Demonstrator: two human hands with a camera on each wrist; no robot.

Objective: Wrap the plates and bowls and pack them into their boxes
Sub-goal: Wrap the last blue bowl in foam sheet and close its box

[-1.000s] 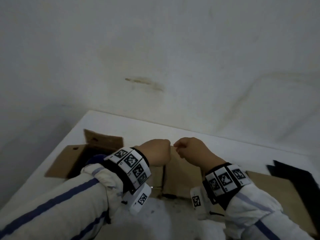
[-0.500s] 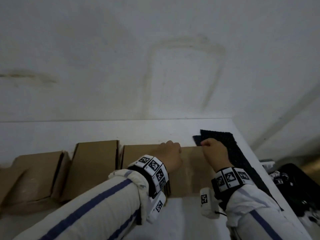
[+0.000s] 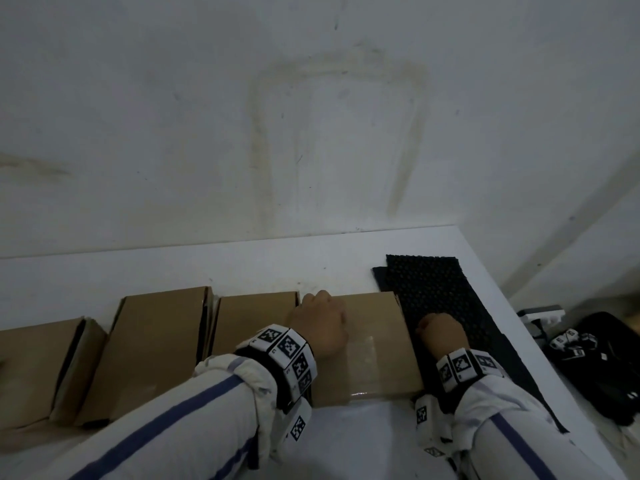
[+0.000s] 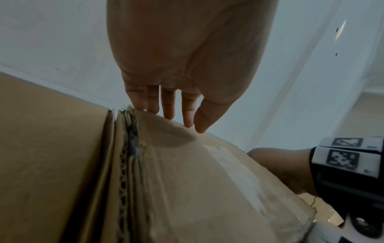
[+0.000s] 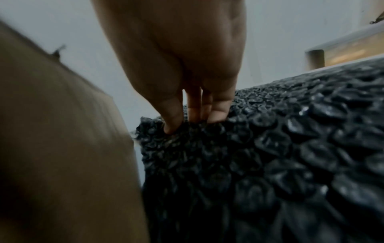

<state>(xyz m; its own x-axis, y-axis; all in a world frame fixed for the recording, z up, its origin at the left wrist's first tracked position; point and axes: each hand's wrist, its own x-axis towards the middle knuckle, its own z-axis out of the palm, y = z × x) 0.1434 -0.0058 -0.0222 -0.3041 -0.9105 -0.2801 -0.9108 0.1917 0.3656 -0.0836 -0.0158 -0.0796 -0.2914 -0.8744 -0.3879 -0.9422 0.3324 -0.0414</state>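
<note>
Left hand [image 3: 322, 327], fingers straight, resting on rightmost flat brown taped cardboard box [image 3: 377, 344] in row along white table [image 3: 173, 271]. Right hand [image 3: 438, 332] pinching black bubble-wrap sheet [image 3: 436, 292] just right of box.

On the table [image 3: 173, 268], against the wall [image 3: 311, 116], a row of cardboard boxes runs left to right: a leftmost box [image 3: 31, 368], a second box [image 3: 156, 351], a third box [image 3: 252, 317] and a rightmost box [image 3: 377, 348], each just beside the next. The left hand [image 3: 322, 327] rests on the rightmost box's far edge. Bubble wrap [image 3: 436, 289] lies right of it, touching, under the right hand [image 3: 438, 336]. A bag [image 3: 602, 372] sits further right, off the table.
</note>
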